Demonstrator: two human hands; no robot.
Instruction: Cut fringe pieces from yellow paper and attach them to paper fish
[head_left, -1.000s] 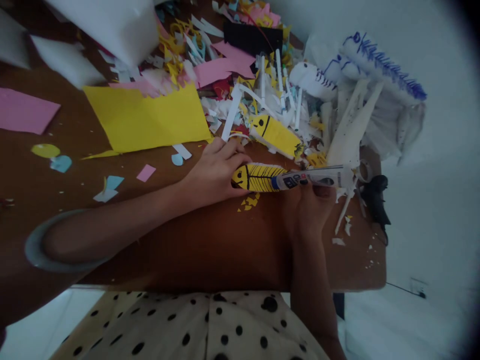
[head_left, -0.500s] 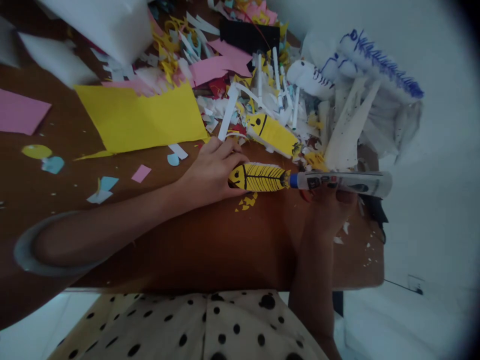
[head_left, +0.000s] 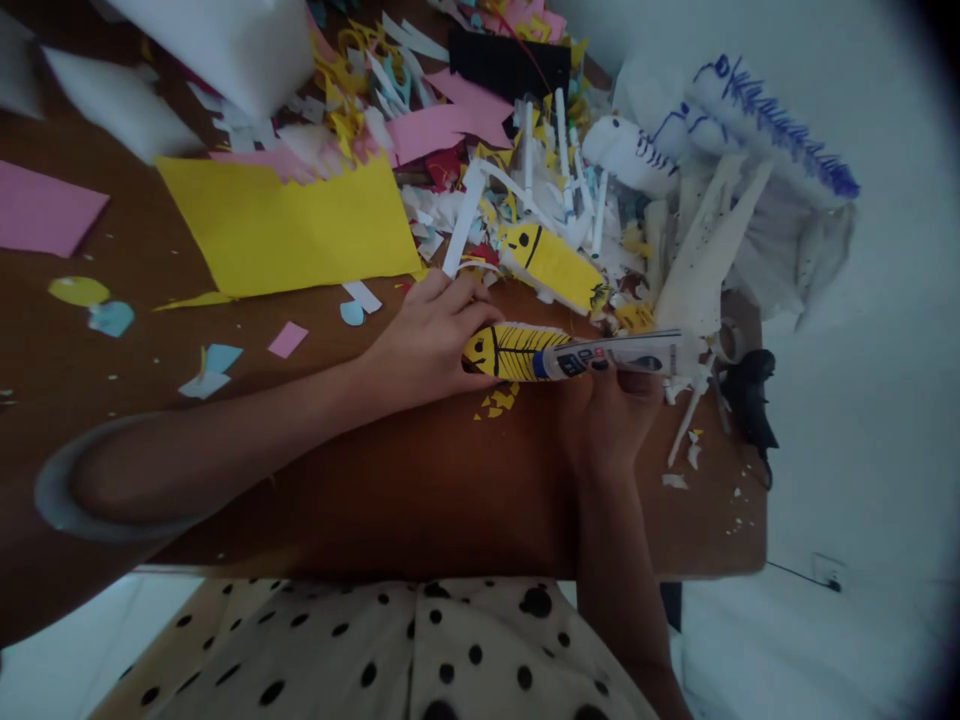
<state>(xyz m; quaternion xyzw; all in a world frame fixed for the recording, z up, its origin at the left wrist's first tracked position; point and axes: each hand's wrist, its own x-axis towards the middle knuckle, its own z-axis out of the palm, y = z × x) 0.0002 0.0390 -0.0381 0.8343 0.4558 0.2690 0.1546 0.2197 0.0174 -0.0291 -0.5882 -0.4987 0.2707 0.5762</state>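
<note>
A yellow paper fish (head_left: 514, 350) with black bones drawn on it lies on the brown table (head_left: 420, 500). My left hand (head_left: 427, 335) is curled over its head end and presses it down. My right hand (head_left: 611, 410) is closed around a white pen-like tube (head_left: 630, 353) that lies level over the fish. The tube's blue tip rests on the middle of the fish's body. Small yellow scraps (head_left: 495, 402) lie just below the fish.
A second yellow paper fish (head_left: 551, 262) lies behind the first. A big yellow sheet (head_left: 285, 225), a pink sheet (head_left: 45, 208), a heap of paper strips (head_left: 540, 170) and white paper fish with blue marks (head_left: 750, 110) crowd the far side. A black object (head_left: 750, 395) sits near the right edge.
Half a second ago the tube's tip was at the fish's tail; my right hand has drawn it left, back over the body. My left hand has stayed on the fish's head.
</note>
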